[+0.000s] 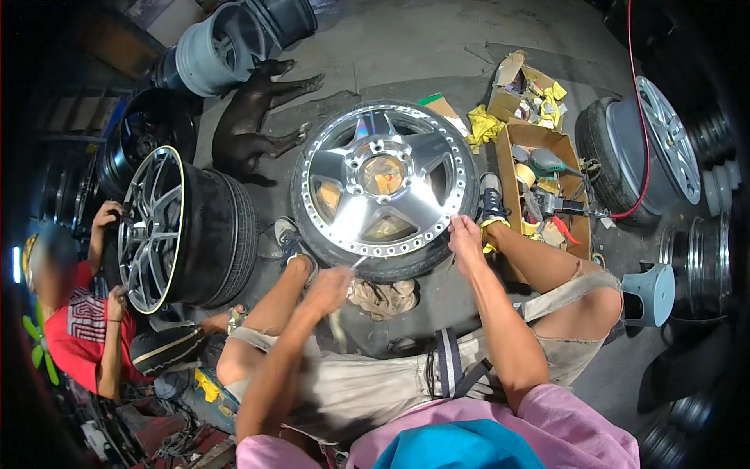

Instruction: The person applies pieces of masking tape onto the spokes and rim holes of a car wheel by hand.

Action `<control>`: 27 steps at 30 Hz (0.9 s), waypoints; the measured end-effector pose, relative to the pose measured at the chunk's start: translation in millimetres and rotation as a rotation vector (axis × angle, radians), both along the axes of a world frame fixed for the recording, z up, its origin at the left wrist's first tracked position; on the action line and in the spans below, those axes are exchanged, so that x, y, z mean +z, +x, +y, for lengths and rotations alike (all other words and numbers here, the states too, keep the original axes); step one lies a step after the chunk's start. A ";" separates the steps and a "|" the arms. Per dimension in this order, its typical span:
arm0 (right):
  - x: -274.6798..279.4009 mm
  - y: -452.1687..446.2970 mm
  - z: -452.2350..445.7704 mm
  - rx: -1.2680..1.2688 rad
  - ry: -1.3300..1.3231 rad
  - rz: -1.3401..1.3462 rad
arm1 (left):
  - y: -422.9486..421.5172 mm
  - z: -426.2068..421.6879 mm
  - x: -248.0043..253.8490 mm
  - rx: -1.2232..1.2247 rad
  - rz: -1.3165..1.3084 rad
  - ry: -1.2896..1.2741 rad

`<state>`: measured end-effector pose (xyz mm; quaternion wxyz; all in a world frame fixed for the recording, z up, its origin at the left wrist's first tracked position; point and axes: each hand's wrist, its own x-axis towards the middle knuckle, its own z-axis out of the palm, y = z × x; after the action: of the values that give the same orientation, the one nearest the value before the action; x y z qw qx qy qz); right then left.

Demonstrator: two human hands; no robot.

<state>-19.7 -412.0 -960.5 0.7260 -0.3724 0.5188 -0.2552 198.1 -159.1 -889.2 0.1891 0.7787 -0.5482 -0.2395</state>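
Work along the edge of the wheel [358, 209], face up on the floor [406, 55], seems in hand; right hand [466, 237] is pinched closed there, left hand [328, 291] (blurred, its grip I cannot tell) near. Next move calls for steady fingers

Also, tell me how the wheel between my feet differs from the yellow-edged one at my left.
The front wheel lies face up; the left wheel stands upright. The front wheel has broad spokes; the left wheel's are slimmer. Both have shiny, silvery spokes.
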 end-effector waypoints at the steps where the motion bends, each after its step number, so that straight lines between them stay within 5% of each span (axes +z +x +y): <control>1: -1.2 -0.3 -4.2 -0.001 -0.004 -0.004 | 16.9 17.4 16.2 -0.044 -0.102 0.043; 2: -3.2 -1.4 -5.0 0.002 -0.005 -0.006 | 69.3 49.2 -23.1 -0.199 -0.174 -0.183; 3: -4.0 -1.0 -6.4 0.005 -0.002 -0.001 | 84.3 62.5 16.5 -0.056 -0.249 0.250; 9: -4.9 1.1 -3.8 -0.014 0.006 -0.021 | 252.1 191.0 195.1 0.481 -0.753 0.084; 10: -3.8 0.2 -2.2 -0.020 0.003 -0.015 | 253.9 202.6 221.8 0.716 -0.415 -0.104; 11: -3.7 -1.9 0.2 -0.026 -0.001 -0.016 | 232.2 199.2 257.7 0.733 -0.515 0.123; 12: -2.7 -2.5 0.4 -0.008 -0.028 0.035 | 204.2 189.6 272.9 0.701 -0.436 0.089; 14: -11.2 -4.5 -0.9 0.026 -0.072 0.084 | 165.9 178.4 256.2 0.341 -0.412 -0.010; 17: -24.7 -14.8 15.4 0.097 -0.391 0.226 | 67.2 103.1 231.8 0.184 -0.291 -0.005; 19: 13.2 -21.0 40.8 0.293 -0.463 0.317 | 25.2 69.8 194.9 0.240 0.164 0.007; 22: 134.6 -16.3 93.4 0.653 -0.334 0.039 | -32.5 34.7 144.4 0.213 0.535 -0.089; 23: 148.6 -20.2 104.5 0.766 -0.354 -0.171 | -45.5 26.2 132.4 0.263 0.662 -0.039; 26: 176.9 -27.3 132.3 0.807 -0.690 -0.146 | -70.6 9.5 125.7 0.370 0.957 -0.004; 27: 175.2 -30.9 134.1 0.811 -0.691 -0.149 | -72.3 7.2 131.4 0.381 0.875 0.087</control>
<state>-50.6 -277.9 -785.3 0.6362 -0.7410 0.1662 -0.1361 125.8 -151.9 -757.7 0.4097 0.6987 -0.2540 -0.5286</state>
